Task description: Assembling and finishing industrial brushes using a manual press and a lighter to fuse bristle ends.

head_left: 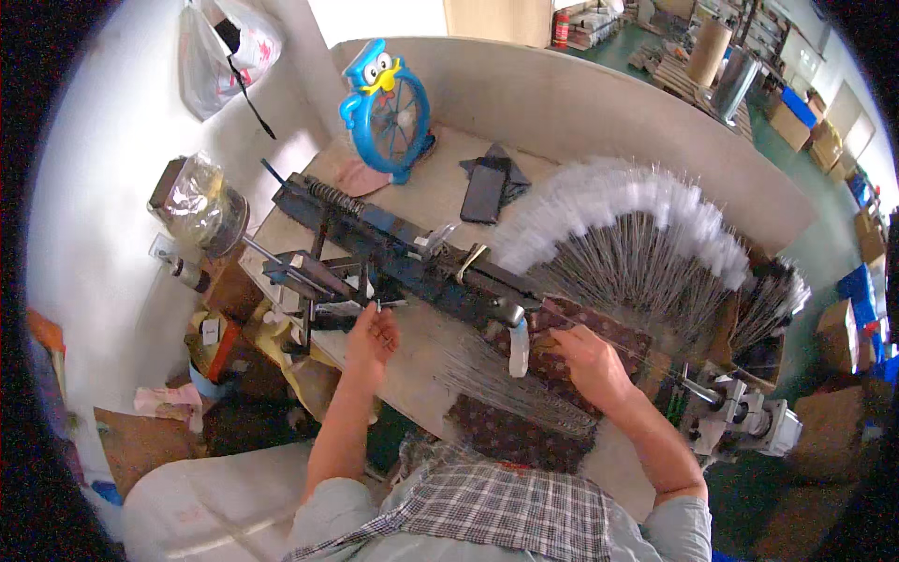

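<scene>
My left hand (pixel 375 339) is closed in a pinch at the table's front edge, just under the black metal bench machine (pixel 403 267). What its fingertips hold is too small to make out. My right hand (pixel 588 361) is also closed, its fingers pinched by the machine's right end, over a dark patterned cloth (pixel 609 337). Any thin piece in them cannot be made out. Between the hands, a pale curved strip (pixel 519 348) hangs from the machine's rounded end. Loose thin wires (pixel 515 389) lie near me on the table, partly over another dark cloth (pixel 506 436).
A big fan-shaped bundle of white-tipped wire brushes (pixel 637 244) spreads across the back right. Behind the machine are a phone (pixel 484 192) and a blue duck-shaped fan (pixel 389 117). A metal motor unit (pixel 740 417) stands at right. A curved board (pixel 599 98) edges the table.
</scene>
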`<action>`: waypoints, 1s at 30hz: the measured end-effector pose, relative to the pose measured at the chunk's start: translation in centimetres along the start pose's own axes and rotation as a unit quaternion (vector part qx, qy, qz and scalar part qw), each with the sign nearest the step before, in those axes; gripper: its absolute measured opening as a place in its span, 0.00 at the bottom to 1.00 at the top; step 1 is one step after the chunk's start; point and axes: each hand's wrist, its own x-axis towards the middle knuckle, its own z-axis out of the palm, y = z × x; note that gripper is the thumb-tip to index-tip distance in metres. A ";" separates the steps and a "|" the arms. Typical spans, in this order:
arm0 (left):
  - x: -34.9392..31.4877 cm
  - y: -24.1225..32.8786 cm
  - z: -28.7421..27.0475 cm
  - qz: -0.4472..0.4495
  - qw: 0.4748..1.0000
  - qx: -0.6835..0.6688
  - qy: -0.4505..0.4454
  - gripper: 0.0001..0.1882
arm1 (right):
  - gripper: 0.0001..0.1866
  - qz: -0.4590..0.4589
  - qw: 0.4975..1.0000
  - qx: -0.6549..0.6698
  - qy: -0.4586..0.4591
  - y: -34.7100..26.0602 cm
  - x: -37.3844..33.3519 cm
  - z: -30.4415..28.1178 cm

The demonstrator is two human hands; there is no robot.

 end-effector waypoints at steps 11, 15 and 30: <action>1.2 -1.8 0.9 0.066 0.993 -0.061 0.082 0.05 | 0.12 -0.031 0.999 -0.021 0.037 -1.6 -1.7 -3.5; -3.7 -6.0 4.8 0.193 0.951 0.224 -0.089 0.06 | 0.08 -0.007 0.990 -0.076 0.123 -1.7 -1.2 -6.3; -8.5 -14.7 18.0 0.079 0.941 0.172 -0.279 0.09 | 0.09 0.027 0.988 0.068 0.137 1.2 -4.0 -7.3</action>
